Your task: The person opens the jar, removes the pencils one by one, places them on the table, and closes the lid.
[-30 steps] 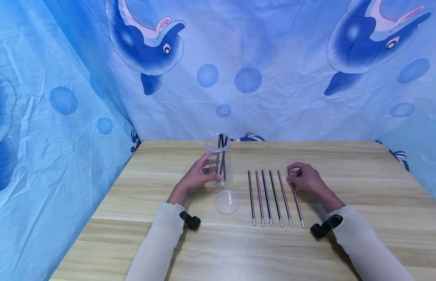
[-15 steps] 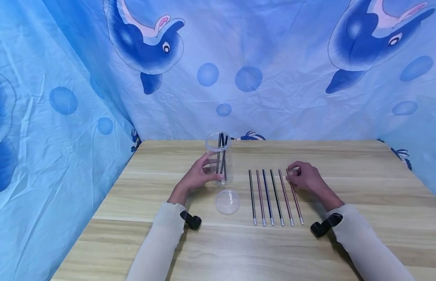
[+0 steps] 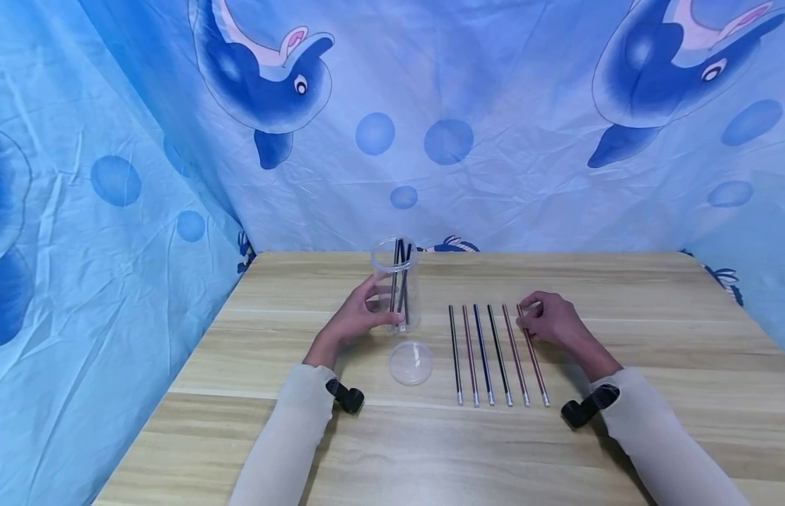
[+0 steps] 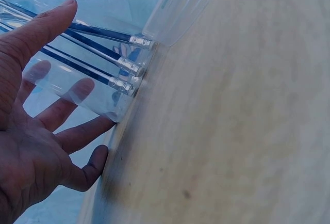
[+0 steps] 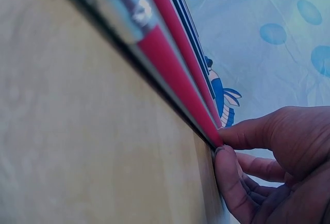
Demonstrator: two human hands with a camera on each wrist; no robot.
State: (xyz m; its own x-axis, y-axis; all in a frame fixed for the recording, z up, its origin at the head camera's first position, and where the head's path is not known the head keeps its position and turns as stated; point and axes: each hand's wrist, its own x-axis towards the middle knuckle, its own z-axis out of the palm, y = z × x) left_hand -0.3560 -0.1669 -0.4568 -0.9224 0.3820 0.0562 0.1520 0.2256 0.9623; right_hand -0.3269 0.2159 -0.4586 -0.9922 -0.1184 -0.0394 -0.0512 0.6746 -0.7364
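Note:
My left hand is wrapped round a clear plastic jar, thumb on the near side and fingers behind. The jar stands upright and uncapped, with several dark pencils inside, their eraser ends at the bottom. My right hand pinches the far end of a red pencil between thumb and forefinger. This pencil lies along the table, its eraser end toward me. To its left, several more pencils in dark green, red and blue lie side by side in a row, erasers also nearest me.
A round clear lid lies flat on the wooden table, just in front of the jar and left of the pencil row. Behind the table's far edge hangs a blue curtain with printed dolphins, which also covers the left side.
The red pencil under my right hand has shifted slightly left, closer to the row. My left hand and the jar keep their place.

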